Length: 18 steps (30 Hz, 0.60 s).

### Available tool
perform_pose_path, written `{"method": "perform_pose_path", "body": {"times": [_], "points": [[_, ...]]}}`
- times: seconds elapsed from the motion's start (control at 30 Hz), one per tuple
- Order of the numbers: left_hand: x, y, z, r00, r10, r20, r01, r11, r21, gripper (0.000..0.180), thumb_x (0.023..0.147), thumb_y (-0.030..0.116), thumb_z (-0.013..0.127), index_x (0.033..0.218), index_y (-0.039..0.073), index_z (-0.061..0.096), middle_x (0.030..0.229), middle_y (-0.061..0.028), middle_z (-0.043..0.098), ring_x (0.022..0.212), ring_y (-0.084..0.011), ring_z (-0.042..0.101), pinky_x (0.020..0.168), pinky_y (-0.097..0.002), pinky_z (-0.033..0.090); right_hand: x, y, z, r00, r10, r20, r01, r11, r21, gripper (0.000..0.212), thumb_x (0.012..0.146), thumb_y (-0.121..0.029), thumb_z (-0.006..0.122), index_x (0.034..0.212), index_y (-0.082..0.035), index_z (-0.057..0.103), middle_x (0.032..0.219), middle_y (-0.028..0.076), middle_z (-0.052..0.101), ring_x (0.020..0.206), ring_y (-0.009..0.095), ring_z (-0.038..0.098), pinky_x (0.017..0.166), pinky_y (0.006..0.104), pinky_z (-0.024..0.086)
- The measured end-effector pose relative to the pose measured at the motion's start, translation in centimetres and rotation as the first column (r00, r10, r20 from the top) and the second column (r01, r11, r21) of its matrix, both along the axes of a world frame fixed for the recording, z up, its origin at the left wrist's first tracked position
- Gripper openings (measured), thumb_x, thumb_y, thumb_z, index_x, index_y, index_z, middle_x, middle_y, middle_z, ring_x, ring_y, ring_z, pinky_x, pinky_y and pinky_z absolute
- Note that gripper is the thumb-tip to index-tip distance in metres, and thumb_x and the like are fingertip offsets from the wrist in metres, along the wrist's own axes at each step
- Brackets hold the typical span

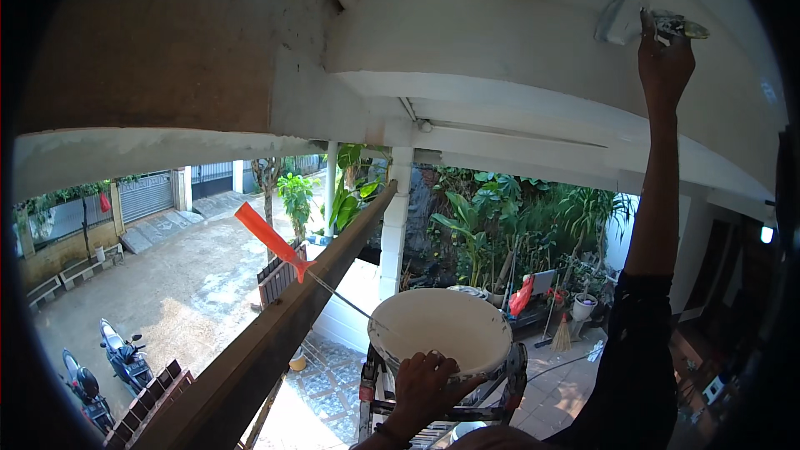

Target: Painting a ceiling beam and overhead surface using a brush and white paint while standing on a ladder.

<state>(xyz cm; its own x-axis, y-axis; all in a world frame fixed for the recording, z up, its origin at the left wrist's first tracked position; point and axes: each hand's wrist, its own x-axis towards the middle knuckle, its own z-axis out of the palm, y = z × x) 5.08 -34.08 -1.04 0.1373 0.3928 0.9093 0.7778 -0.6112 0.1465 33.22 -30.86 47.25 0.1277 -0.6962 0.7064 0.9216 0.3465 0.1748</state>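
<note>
Overhead, the bare brown concrete soffit (158, 42) at the left was unpainted, while the curved white beam face (500, 25) further right already carried an even white coat, so by my judgement the work was well along there with the brown stretch left to cover. Below, two parked motorbikes (104, 371) stood in the courtyard (183, 283), well apart from the work. An orange-handled roller tool with a thin metal shaft (271, 240) lay across the long dark wooden beam (292, 317), its shaft reaching into the round white paint bucket (440, 329). The left hand (425, 387) had its fingers curled over the near rim of that bucket, steadying it on the metal ladder top (442, 412). Beyond stood a white pillar (396, 217) and leafy green plants (500, 217). The right hand (665, 62), raised at full reach, was closed round the handle of a white-loaded flat paintbrush (625, 21), whose bristles pressed against the beam face. The slanting dark beam stood close beside the ladder, likely hampering any shift leftward.
</note>
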Motion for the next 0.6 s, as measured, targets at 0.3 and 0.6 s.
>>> {"method": "perform_pose_path", "body": {"times": [0.3,0.6], "points": [[0.2,-0.1,0.3,1.0,-0.004,0.01,0.004,1.0,-0.022,0.043,0.076,0.05,0.084,0.081,0.011,0.068,0.08,-0.0044,0.062,0.078,-0.022,0.061,0.065,-0.0383,0.046,-12.4,0.4,3.2,0.848,-0.444,0.29,0.424,0.896,0.133,0.024,0.086,-0.01,0.071,0.102,0.002,0.057,0.097,0.02,0.064,0.09,0.039,0.065,0.076,0.0457,0.055],[0.2,0.0,-0.2,1.0,-0.005,0.025,0.005,1.0,-0.014,0.042,0.075,0.048,0.086,0.081,0.012,0.066,0.08,-0.0037,0.061,0.078,-0.0209,0.059,0.064,-0.0397,0.042,-26.6,3.1,3.7,0.776,0.0,0.631,-0.175,0.961,0.215,0.02,0.092,-0.01,0.06,0.105,0.004,0.053,0.102,0.024,0.062,0.091,0.044,0.064,0.077,0.0504,0.054]]}}
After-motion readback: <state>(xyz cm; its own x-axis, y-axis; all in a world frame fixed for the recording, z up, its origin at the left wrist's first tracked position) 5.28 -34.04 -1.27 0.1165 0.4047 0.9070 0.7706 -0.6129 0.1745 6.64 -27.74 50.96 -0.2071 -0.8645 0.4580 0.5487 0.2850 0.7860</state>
